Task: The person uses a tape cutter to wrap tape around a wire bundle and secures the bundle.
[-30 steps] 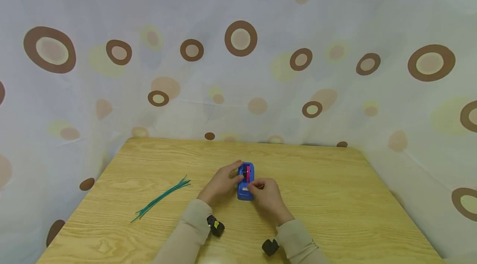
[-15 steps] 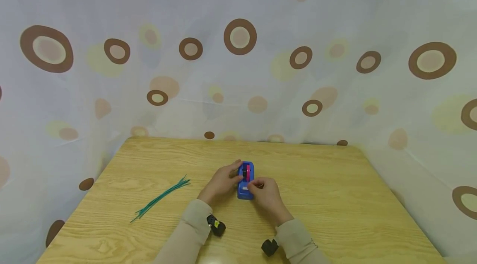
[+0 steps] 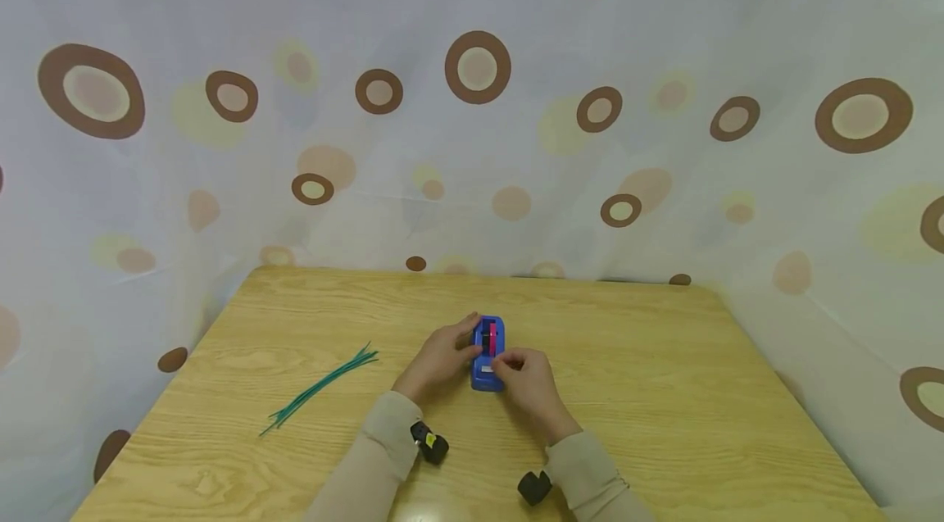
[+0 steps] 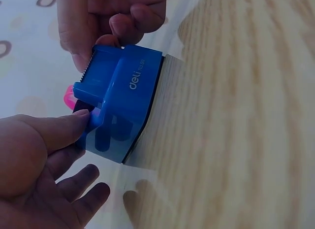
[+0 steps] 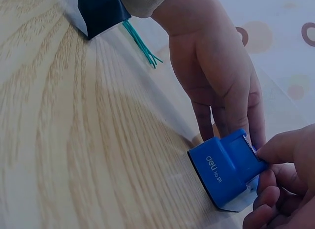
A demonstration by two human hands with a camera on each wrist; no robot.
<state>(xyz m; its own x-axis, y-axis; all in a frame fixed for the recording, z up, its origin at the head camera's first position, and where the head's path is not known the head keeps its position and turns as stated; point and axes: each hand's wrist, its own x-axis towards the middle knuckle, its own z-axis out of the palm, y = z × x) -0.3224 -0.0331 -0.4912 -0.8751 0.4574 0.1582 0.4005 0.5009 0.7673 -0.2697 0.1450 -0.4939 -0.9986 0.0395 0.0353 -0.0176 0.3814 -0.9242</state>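
Note:
A blue tape dispenser (image 3: 483,383) marked "deli" stands on the wooden table, with a pink roll core (image 3: 492,339) in it. My left hand (image 3: 438,356) holds the dispenser from its left side, thumb near the roll. At the toothed cutter end, my right hand (image 3: 533,385) pinches with thumb and forefinger. Seen from the left wrist, the dispenser (image 4: 135,98) shows its front, and my right hand (image 4: 115,15) is beyond it. In the right wrist view, my right thumb touches the cutter edge of the dispenser (image 5: 216,165). Whether clear tape lies between those fingers is too faint to see.
A loose bunch of thin green strands (image 3: 320,389) lies on the table (image 3: 649,399), left of my left hand. Black cameras (image 3: 534,488) are strapped at both wrists. A dotted curtain (image 3: 413,137) surrounds the table at the back and sides.
The head view has shifted slightly. Both hands and the dispenser keep nearly the same place and hold.

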